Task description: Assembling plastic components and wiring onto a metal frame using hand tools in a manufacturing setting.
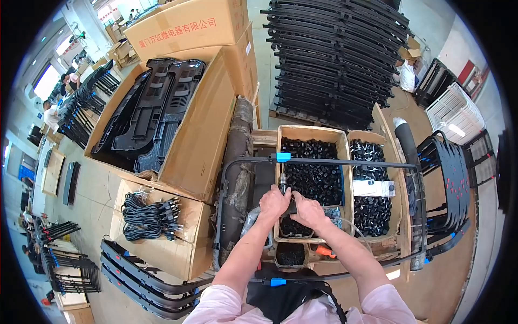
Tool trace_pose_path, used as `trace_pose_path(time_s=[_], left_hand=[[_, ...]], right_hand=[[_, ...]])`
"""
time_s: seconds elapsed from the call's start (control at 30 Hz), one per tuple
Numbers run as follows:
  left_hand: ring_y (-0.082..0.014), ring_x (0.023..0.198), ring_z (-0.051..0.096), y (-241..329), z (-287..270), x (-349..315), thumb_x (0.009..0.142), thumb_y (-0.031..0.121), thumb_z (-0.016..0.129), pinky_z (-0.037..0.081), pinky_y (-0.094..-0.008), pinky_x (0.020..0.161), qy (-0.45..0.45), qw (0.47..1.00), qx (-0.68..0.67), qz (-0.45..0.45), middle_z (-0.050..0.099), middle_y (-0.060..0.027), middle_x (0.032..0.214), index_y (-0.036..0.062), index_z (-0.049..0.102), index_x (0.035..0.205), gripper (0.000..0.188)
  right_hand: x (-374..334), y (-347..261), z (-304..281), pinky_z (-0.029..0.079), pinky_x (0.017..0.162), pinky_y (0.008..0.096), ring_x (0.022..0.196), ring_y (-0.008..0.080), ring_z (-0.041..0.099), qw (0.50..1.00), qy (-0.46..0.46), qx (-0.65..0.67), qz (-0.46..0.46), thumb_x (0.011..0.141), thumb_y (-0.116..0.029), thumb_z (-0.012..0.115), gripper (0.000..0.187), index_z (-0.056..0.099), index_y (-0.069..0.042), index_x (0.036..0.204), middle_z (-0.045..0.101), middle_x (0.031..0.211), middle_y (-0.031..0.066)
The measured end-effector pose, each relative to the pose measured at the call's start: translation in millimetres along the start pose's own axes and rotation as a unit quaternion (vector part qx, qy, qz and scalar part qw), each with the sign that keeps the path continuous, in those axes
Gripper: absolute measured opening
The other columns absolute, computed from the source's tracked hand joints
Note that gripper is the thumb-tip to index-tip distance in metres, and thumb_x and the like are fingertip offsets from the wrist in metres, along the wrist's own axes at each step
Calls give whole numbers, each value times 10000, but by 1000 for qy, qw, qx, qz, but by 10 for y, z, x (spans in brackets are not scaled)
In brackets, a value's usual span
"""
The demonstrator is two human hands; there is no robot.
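Both hands are closed around a power screwdriver (284, 182) whose silver front end points away from me, toward a blue piece (283, 157) on the far bar of a black tubular frame (334, 162). My left hand (274, 203) wraps the tool just behind its metal nose. Beside it, my right hand (308, 209) grips the tool's dark body, which the fingers mostly hide. The frame lies across the workbench, and its near bar with another blue piece (278, 282) runs close to my body. Whether the tool's tip touches the far bar is too small to tell.
Under the frame, an open wooden box (349, 178) holds small black parts. Right of it, a second box (402, 216) holds more, with a white carton (373, 188) on top. Left stand a box of cables (151, 216) and a large carton of black panels (199, 135). Stacked black frames (334, 54) rise behind.
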State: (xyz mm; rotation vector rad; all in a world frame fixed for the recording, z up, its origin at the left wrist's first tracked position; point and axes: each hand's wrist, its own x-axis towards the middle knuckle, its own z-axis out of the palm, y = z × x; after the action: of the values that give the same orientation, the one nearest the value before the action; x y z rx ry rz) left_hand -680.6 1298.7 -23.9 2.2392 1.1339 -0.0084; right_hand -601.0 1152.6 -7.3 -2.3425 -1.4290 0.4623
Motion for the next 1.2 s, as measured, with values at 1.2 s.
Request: trace_pose_path(time_s=[1.2], left_hand=[[-438,1037,759,112,-101,272,975,619,616,608,-528,899,-52,998,43,-11,770,-280,1065,1,647,1179,651]], right_hand=[[148,14,116,559,986,499,1169,421,656,999,3,43,24,792,-187,845,631,577,-50,1347,541,1440,150]])
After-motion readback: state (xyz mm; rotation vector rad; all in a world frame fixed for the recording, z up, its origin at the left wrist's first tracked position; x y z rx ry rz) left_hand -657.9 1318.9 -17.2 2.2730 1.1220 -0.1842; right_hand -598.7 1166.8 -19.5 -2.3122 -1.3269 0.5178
